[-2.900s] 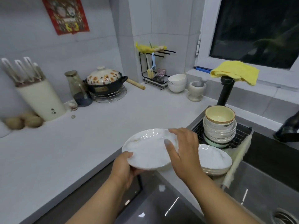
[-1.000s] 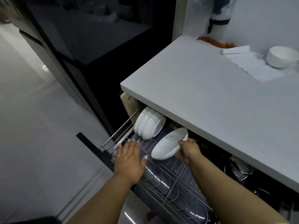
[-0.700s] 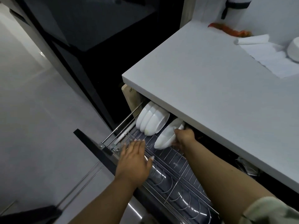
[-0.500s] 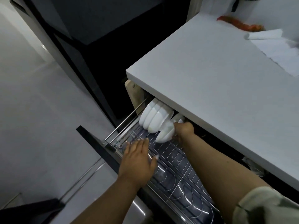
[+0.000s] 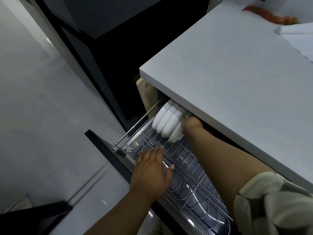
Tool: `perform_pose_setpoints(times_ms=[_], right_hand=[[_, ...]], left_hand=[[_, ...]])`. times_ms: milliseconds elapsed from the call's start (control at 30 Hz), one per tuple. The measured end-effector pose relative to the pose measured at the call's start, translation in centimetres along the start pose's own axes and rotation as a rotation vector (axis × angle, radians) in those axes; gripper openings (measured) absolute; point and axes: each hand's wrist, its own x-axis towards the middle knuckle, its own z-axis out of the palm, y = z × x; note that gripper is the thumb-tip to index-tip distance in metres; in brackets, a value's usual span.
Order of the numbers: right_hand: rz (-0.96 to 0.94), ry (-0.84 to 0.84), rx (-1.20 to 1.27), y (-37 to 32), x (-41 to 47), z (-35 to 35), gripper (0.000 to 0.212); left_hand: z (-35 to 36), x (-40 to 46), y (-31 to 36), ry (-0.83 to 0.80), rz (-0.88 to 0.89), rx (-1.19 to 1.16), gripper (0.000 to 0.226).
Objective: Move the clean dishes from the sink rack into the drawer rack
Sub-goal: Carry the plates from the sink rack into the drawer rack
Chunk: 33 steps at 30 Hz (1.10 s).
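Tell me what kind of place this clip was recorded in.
Most likely a home kitchen. A pull-out wire drawer rack under a pale countertop holds a row of white dishes standing on edge, and the right hand is at the last one, while the left hand rests on the rack.

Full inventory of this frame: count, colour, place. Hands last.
plates: four as far as visible, white, on edge at the drawer rack's far end
drawer rack: one, chrome wire, pulled out under the countertop
countertop: one, pale grey, upper right
wooden board: one, beige, upright beside the rack's far end
paper towel: white, countertop's far right
red-orange item: blurred, countertop's back edge
left hand: flat over the rack's front rail
right hand: at the nearest plate, grip hidden
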Motion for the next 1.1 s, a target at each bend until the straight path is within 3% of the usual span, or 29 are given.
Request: perform_pose_setpoints(times_ms=[233, 433, 567, 667, 800, 933, 1100], right_hand=[[0.010, -0.027, -0.077, 1.5, 5.0, 1.6, 0.071], [0.025, 0.003, -0.021, 0.0, -2.6, -0.8, 0.064], [-0.016, 0.046, 0.112, 2.4, -6.0, -1.7, 0.063], [0.066, 0.044, 0.309, 5.1, -8.8, -2.3, 0.059], [0.092, -0.007, 0.554, 7.6, -13.1, -4.7, 0.043], [0.050, -0.022, 0.704, 9.4, -18.5, -8.5, 0.029], [-0.043, 0.036, 0.754, 12.7, -24.1, -13.7, 0.035]], left_hand=[[0.4, 0.0, -0.2, 0.027, -0.004, -0.032, 0.076], [0.1, 0.0, 0.0, 0.039, -0.036, -0.062, 0.071], [-0.4, -0.1, 0.4, 0.025, -0.052, -0.049, 0.069], [-1.1, -0.4, 0.8, -0.076, -0.094, -0.109, 0.068], [-2.3, -1.7, 2.6, -0.056, -0.135, -0.370, 0.063], [-3.6, -4.6, 6.5, -0.018, -0.064, -0.500, 0.055], [-4.0, -8.8, 10.3, -0.062, 0.043, -0.513, 0.057]])
